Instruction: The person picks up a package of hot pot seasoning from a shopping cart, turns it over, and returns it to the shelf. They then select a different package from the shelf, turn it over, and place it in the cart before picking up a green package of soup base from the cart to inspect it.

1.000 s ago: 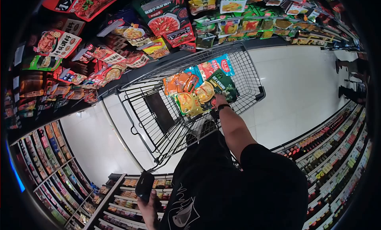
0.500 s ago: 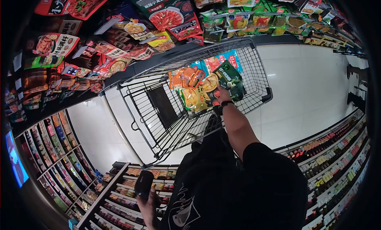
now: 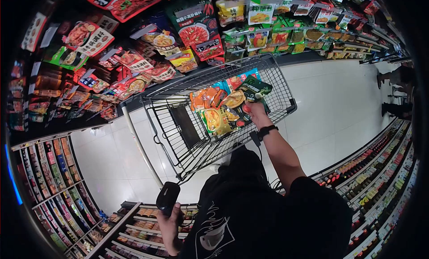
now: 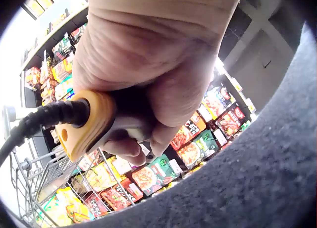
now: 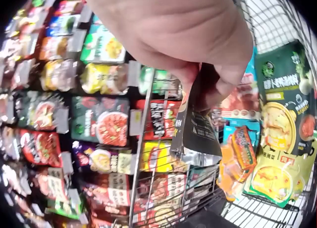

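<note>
My right hand point(image 3: 257, 115) is over the shopping cart point(image 3: 291, 108) in the head view. In the right wrist view that hand point(image 5: 183, 34) pinches a dark pouch point(image 5: 198, 134) by its upper part, and the pouch hangs edge-on. Below and beside it in the cart lie a dark green packet point(image 5: 282, 96), a yellow-green packet point(image 5: 270, 177) and orange packets point(image 5: 237, 161). My left hand point(image 3: 169, 227), away from the cart, grips a black rounded device point(image 3: 168, 196). In the left wrist view its orange collar point(image 4: 91, 121) and thick cable point(image 4: 42, 124) show beside the curled fingers.
Shelves of hanging seasoning packets point(image 3: 194, 28) line the cart's far side. More stocked shelves point(image 3: 375, 169) stand behind, at the lower right and lower left point(image 3: 58, 178). Pale floor point(image 3: 326, 102) runs beyond the cart; people's legs point(image 3: 393, 93) show at the right.
My right hand has shifted slightly right, and the packets at its fingers have changed position and tilt. My left hand keeps its grip on the device, now a little higher in the head view.
</note>
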The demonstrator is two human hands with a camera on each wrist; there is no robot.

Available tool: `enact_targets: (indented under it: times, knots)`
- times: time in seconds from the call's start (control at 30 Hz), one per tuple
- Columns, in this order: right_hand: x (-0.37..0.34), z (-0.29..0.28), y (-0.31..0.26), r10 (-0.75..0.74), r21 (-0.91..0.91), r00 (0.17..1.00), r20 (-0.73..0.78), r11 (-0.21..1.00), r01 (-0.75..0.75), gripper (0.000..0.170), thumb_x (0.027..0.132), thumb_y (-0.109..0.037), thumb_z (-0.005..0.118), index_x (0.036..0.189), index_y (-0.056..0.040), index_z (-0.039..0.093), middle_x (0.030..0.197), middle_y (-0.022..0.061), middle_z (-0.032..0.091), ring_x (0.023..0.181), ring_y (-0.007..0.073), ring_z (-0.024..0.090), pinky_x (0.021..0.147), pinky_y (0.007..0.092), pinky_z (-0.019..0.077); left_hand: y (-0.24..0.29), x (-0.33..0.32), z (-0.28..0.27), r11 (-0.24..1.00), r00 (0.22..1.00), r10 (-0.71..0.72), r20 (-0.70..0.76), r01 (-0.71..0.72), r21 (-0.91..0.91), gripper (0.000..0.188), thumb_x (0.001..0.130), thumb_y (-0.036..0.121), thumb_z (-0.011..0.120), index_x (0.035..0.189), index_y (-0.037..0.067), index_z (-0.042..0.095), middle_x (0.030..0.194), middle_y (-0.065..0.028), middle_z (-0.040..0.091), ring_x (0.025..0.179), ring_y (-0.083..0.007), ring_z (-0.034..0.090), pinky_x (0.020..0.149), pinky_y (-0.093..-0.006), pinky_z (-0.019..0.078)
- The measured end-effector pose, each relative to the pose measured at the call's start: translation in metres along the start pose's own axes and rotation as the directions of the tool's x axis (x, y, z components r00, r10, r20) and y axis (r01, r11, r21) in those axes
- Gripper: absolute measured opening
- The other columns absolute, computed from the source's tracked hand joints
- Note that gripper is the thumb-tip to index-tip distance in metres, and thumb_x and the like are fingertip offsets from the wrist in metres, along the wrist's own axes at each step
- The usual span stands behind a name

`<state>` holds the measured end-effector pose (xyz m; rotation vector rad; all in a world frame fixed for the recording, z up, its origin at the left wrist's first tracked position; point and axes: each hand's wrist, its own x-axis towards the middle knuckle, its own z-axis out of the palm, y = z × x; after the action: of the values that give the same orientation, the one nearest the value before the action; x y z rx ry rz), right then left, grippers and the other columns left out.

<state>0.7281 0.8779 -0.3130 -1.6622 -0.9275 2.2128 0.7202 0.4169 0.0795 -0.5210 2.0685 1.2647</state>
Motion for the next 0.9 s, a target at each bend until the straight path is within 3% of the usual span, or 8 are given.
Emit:
enact_targets:
  times: [0.23,0.5,0.57,0.63,0.67,0.7,0.77,0.9]
  knots:
    - [-0.203,0.017,-0.068,-0.488,-0.019,0.782,0.386,0.844,0.536,0.027,0.102,-0.013,0.072,0.124,0.0011,0.072,0.112,0.0047,0.077,0.096,0.0121,0.071,0.090,0.0308,0.0556,-0.042,-0.008,-0.060,0.992,0.997,0.078,0.019,-0.075,-0.102,0.027,0.097,0.024,0.082,0.104,0.003,0.066,0.068,-0.0024,0.066,0.051,-0.0077,0.055,0.046,-0.0252,0.0398]
    - [-0.286,0.137,-0.079,-0.507,0.271,0.684,0.525,0.861,0.430,0.038,0.111,-0.039,0.057,0.127,-0.0045,0.066,0.110,0.0033,0.074,0.094,0.0140,0.070,0.088,0.0307,0.0571,-0.092,-0.009,-0.117,0.942,0.957,0.284,-0.063,-0.290,-0.169,0.023,0.096,0.018,0.081,0.104,0.000,0.069,0.068,-0.0042,0.066,0.053,-0.0085,0.056,0.048,-0.0250,0.0401]
    - [-0.272,0.160,-0.057,-0.333,0.122,0.660,0.673,0.931,0.345,0.033,0.111,-0.037,0.056,0.121,-0.0055,0.064,0.103,0.0026,0.072,0.090,0.0139,0.067,0.082,0.0302,0.0547,-0.094,-0.015,-0.125,0.926,0.950,0.305,-0.069,-0.313,-0.213,0.020,0.096,0.016,0.080,0.105,0.000,0.070,0.069,-0.0038,0.067,0.054,-0.0081,0.057,0.049,-0.0244,0.0407]
    - [-0.248,0.202,-0.021,-0.217,0.181,-0.213,0.953,0.968,-0.175,0.024,0.108,-0.031,0.060,0.110,-0.0071,0.059,0.089,0.0010,0.065,0.078,0.0130,0.060,0.073,0.0281,0.0486,-0.093,-0.020,-0.131,0.900,0.935,0.348,-0.063,-0.352,-0.255,0.019,0.096,0.014,0.080,0.104,0.000,0.070,0.069,-0.0034,0.067,0.055,-0.0080,0.057,0.049,-0.0243,0.0407]
    - [-0.278,0.227,0.001,-0.230,0.127,-0.278,0.933,0.930,-0.345,0.025,0.103,-0.030,0.064,0.101,-0.0077,0.053,0.074,-0.0016,0.052,0.066,0.0116,0.050,0.066,0.0269,0.0419,-0.097,-0.022,-0.134,0.886,0.925,0.376,-0.056,-0.376,-0.272,0.017,0.096,0.012,0.079,0.104,0.001,0.070,0.070,-0.0030,0.067,0.055,-0.0077,0.058,0.050,-0.0242,0.0410]
    - [-0.304,0.234,0.025,-0.231,0.118,-0.164,0.959,0.852,-0.510,0.030,0.099,-0.032,0.067,0.100,-0.0066,0.052,0.070,-0.0030,0.048,0.064,0.0118,0.049,0.067,0.0266,0.0429,-0.099,-0.026,-0.136,0.879,0.924,0.379,-0.048,-0.375,-0.294,0.016,0.096,0.012,0.079,0.104,0.001,0.070,0.070,-0.0030,0.067,0.055,-0.0076,0.058,0.050,-0.0242,0.0411]
    - [-0.353,0.253,0.045,-0.123,-0.004,-0.167,0.978,0.794,-0.607,0.025,0.099,-0.028,0.065,0.093,-0.0093,0.049,0.066,-0.0043,0.047,0.062,0.0109,0.048,0.067,0.0258,0.0422,-0.102,-0.035,-0.139,0.865,0.921,0.388,-0.030,-0.376,-0.333,0.016,0.096,0.012,0.079,0.104,0.001,0.070,0.070,-0.0029,0.067,0.056,-0.0074,0.058,0.050,-0.0240,0.0415]
    - [-0.362,0.278,0.107,-0.035,-0.113,-0.250,0.968,0.826,-0.553,0.027,0.099,-0.029,0.065,0.098,-0.0055,0.052,0.070,-0.0037,0.047,0.065,0.0117,0.048,0.067,0.0267,0.0428,-0.120,-0.051,-0.149,0.868,0.937,0.349,0.029,-0.312,-0.387,0.021,0.095,0.010,0.081,0.109,-0.001,0.071,0.082,-0.0006,0.072,0.067,-0.0068,0.065,0.061,-0.0234,0.0517]
